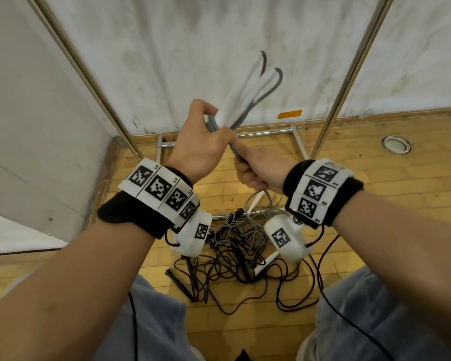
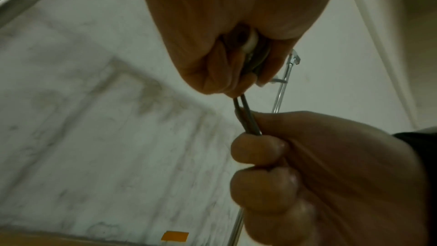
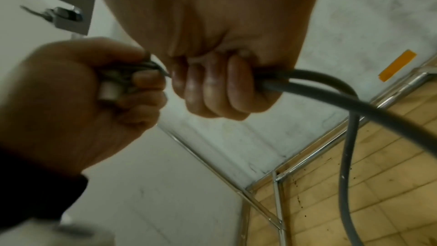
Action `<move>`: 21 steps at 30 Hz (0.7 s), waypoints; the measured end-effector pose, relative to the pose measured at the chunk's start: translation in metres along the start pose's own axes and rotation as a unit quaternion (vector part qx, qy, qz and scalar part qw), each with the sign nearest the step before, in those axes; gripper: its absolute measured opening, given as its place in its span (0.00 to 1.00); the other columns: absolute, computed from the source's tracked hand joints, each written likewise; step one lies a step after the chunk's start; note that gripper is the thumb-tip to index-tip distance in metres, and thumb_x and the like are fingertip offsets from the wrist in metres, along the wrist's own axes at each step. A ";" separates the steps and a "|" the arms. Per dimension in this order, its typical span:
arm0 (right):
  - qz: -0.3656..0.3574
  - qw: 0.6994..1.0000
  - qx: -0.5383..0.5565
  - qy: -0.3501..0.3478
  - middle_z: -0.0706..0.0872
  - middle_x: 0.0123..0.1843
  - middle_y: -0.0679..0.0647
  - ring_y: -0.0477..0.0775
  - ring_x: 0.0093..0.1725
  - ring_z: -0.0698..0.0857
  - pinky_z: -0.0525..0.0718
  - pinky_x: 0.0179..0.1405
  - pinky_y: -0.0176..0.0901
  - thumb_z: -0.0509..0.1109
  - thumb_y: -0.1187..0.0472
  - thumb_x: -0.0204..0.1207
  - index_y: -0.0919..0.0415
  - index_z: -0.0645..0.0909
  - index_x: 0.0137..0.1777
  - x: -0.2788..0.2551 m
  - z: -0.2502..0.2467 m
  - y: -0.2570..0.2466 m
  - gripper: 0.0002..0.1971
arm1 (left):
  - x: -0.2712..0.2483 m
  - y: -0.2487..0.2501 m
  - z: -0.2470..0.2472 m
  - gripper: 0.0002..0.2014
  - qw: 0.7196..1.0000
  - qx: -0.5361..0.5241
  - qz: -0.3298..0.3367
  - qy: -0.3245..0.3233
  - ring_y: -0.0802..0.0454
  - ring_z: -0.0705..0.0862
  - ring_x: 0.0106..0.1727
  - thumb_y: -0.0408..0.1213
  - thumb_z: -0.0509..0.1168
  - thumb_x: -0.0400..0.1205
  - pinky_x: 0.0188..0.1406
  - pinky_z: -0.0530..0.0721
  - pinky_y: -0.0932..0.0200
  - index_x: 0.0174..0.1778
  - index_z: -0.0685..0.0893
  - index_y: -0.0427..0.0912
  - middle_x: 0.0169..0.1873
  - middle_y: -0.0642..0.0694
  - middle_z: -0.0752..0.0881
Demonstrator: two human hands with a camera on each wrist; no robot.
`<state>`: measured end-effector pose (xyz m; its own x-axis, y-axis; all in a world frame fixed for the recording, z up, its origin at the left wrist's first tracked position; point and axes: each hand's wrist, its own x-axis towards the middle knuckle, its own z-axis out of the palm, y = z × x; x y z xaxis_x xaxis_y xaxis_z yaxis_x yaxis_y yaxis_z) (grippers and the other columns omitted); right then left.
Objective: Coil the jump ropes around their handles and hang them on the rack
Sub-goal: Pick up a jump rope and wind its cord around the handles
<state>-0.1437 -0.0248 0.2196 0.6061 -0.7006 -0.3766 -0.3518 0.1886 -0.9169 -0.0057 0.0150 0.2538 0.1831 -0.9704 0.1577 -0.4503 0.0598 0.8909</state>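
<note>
Tangled ropes (image 1: pixel 242 246) lie on the floor (image 1: pixel 375 204) before the rack base (image 1: pixel 266 132), below both hands

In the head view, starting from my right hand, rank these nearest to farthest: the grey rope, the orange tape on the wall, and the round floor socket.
From the right hand:
1. Grey rope, gripped in that hand, running up to the left hand.
2. Orange tape, up on the wall, just right of the hands.
3. Round floor socket, set in the wooden floor, far right.
</note>
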 end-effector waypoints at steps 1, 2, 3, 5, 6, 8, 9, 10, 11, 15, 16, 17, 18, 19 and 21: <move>0.005 1.000 -0.004 0.012 0.65 0.23 0.49 0.48 0.22 0.59 0.58 0.19 0.39 0.48 0.34 0.81 0.54 0.65 0.26 0.000 0.004 -0.001 0.29 | 0.002 -0.001 0.000 0.13 1.000 0.000 -0.010 -0.003 0.56 0.70 0.23 0.33 0.66 0.77 0.20 0.70 0.61 0.50 0.67 0.44 0.30 0.45 0.77; 0.005 1.000 -0.010 0.028 0.66 0.24 0.51 0.49 0.23 0.60 0.58 0.21 0.40 0.48 0.35 0.81 0.55 0.65 0.27 -0.002 0.008 -0.002 0.29 | 0.003 -0.002 0.001 0.12 1.000 0.001 -0.017 -0.005 0.58 0.71 0.22 0.33 0.66 0.77 0.20 0.70 0.63 0.49 0.69 0.44 0.29 0.47 0.78; 0.002 0.999 -0.018 0.049 0.67 0.24 0.51 0.50 0.23 0.61 0.59 0.22 0.40 0.48 0.36 0.82 0.55 0.65 0.27 -0.003 0.010 -0.003 0.28 | 0.004 -0.003 0.001 0.10 1.000 -0.002 -0.022 -0.005 0.60 0.72 0.21 0.34 0.67 0.77 0.20 0.71 0.64 0.47 0.70 0.45 0.28 0.48 0.79; -0.019 0.995 -0.049 0.088 0.68 0.24 0.50 0.49 0.22 0.62 0.61 0.24 0.41 0.48 0.38 0.83 0.56 0.65 0.26 -0.006 0.011 -0.005 0.29 | 0.007 -0.006 0.001 0.09 1.000 -0.011 -0.023 0.015 0.61 0.75 0.22 0.37 0.69 0.77 0.21 0.73 0.65 0.43 0.74 0.46 0.28 0.50 0.82; -0.039 0.991 -0.073 0.104 0.68 0.24 0.50 0.49 0.22 0.63 0.62 0.25 0.41 0.48 0.40 0.84 0.57 0.65 0.26 -0.008 0.011 -0.007 0.28 | 0.009 -0.007 0.000 0.08 0.999 -0.005 -0.016 0.032 0.62 0.75 0.23 0.39 0.71 0.77 0.22 0.74 0.67 0.42 0.76 0.47 0.28 0.52 0.83; -0.081 0.979 -0.128 0.134 0.72 0.25 0.49 0.48 0.24 0.68 0.65 0.28 0.42 0.49 0.44 0.85 0.56 0.71 0.27 -0.012 0.011 -0.010 0.27 | 0.010 -0.011 -0.001 0.08 0.997 0.034 0.011 0.065 0.64 0.74 0.25 0.44 0.72 0.77 0.24 0.73 0.71 0.44 0.80 0.47 0.29 0.55 0.81; -0.096 0.973 -0.148 0.147 0.73 0.27 0.49 0.48 0.26 0.70 0.66 0.29 0.42 0.50 0.47 0.86 0.55 0.75 0.30 -0.013 0.010 -0.011 0.25 | 0.011 -0.012 -0.001 0.09 0.995 0.061 0.023 0.074 0.63 0.74 0.27 0.46 0.72 0.77 0.24 0.71 0.72 0.46 0.81 0.47 0.30 0.56 0.80; -0.106 0.969 -0.159 0.158 0.74 0.28 0.49 0.48 0.27 0.72 0.67 0.29 0.42 0.52 0.50 0.86 0.55 0.78 0.33 -0.014 0.009 -0.012 0.22 | 0.011 -0.014 0.000 0.09 0.992 0.092 0.032 0.080 0.63 0.74 0.28 0.47 0.71 0.78 0.25 0.70 0.72 0.47 0.81 0.47 0.30 0.57 0.79; -0.114 0.966 -0.164 0.167 0.74 0.29 0.48 0.47 0.28 0.72 0.66 0.29 0.41 0.53 0.52 0.86 0.56 0.79 0.37 -0.016 0.007 -0.012 0.20 | 0.011 -0.015 0.001 0.09 0.988 0.124 0.038 0.085 0.62 0.75 0.28 0.48 0.69 0.79 0.25 0.70 0.70 0.48 0.81 0.47 0.30 0.57 0.78; -0.127 0.957 -0.192 0.177 0.74 0.31 0.47 0.45 0.28 0.71 0.67 0.28 0.37 0.54 0.57 0.85 0.58 0.78 0.45 -0.017 0.006 -0.010 0.13 | 0.010 -0.017 0.003 0.12 0.974 0.199 0.043 0.104 0.60 0.77 0.29 0.51 0.65 0.81 0.24 0.71 0.65 0.48 0.75 0.47 0.29 0.56 0.78; -0.129 0.952 -0.212 0.177 0.74 0.30 0.47 0.44 0.29 0.71 0.67 0.27 0.33 0.54 0.58 0.85 0.59 0.78 0.43 -0.017 0.007 -0.008 0.14 | 0.010 -0.016 0.003 0.13 0.973 0.201 0.045 0.106 0.60 0.77 0.29 0.52 0.65 0.81 0.24 0.71 0.66 0.48 0.74 0.46 0.30 0.56 0.78; -0.130 0.948 -0.229 0.179 0.74 0.29 0.46 0.43 0.29 0.72 0.67 0.26 0.29 0.54 0.58 0.85 0.59 0.77 0.40 -0.017 0.008 -0.007 0.15 | 0.010 -0.015 0.003 0.13 0.973 0.198 0.047 0.109 0.59 0.77 0.29 0.52 0.65 0.81 0.23 0.71 0.67 0.47 0.74 0.46 0.30 0.55 0.79; -0.128 0.945 -0.241 0.178 0.74 0.28 0.46 0.44 0.29 0.71 0.68 0.25 0.28 0.54 0.57 0.86 0.60 0.76 0.38 -0.017 0.009 -0.006 0.17 | 0.010 -0.015 0.003 0.14 0.974 0.192 0.048 0.112 0.58 0.76 0.29 0.52 0.65 0.81 0.22 0.69 0.69 0.45 0.73 0.45 0.29 0.54 0.78; -0.123 0.944 -0.251 0.175 0.73 0.28 0.47 0.44 0.28 0.71 0.67 0.25 0.28 0.53 0.56 0.86 0.60 0.75 0.35 -0.017 0.008 -0.005 0.18 | 0.011 -0.014 0.003 0.15 0.975 0.185 0.048 0.116 0.59 0.75 0.28 0.52 0.66 0.80 0.21 0.69 0.70 0.44 0.73 0.44 0.28 0.54 0.77; -0.109 0.946 -0.257 0.162 0.72 0.26 0.48 0.47 0.27 0.70 0.66 0.23 0.32 0.53 0.53 0.86 0.61 0.72 0.33 -0.017 0.009 -0.004 0.21 | 0.013 -0.014 0.002 0.17 0.975 0.177 0.043 0.125 0.60 0.72 0.26 0.53 0.67 0.79 0.20 0.69 0.71 0.40 0.72 0.43 0.27 0.55 0.74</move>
<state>-0.1463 -0.0075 0.2287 0.4829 -0.8743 -0.0483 -0.5944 -0.2868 -0.7513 0.0007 0.0015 0.2426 0.3198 -0.8749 0.3637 -0.7382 0.0106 0.6745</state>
